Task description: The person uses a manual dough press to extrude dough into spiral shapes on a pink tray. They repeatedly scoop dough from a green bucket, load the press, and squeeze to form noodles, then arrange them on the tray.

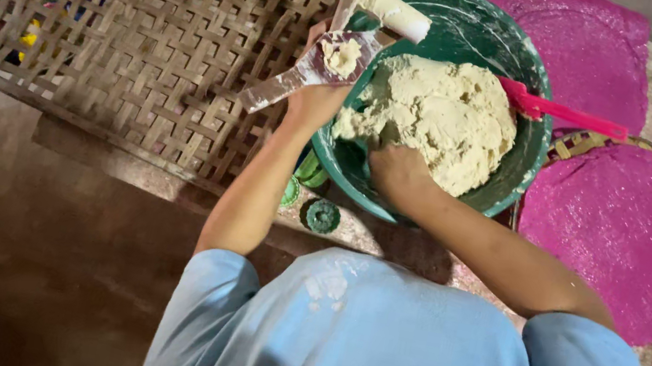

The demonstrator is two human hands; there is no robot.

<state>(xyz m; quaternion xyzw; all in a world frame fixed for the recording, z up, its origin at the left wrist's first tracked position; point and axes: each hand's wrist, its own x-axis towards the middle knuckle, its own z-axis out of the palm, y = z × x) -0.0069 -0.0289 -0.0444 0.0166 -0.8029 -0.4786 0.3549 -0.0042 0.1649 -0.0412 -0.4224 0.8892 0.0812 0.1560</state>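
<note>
A green bowl holds a big lump of pale dough. My right hand is dug into the near edge of the dough, fingers buried. At the bowl's left rim, my left hand grips a flat metal tool with a small dab of dough on it. A dough-smeared white cylinder sticks out above the tool at the bowl's far rim. Over the right rim lies a pink plastic handle.
A woven bamboo mat covers the left side. Round pink sheets lie right of the bowl and behind it. Small green round pieces sit under the bowl's near edge. Brown floor lies below left.
</note>
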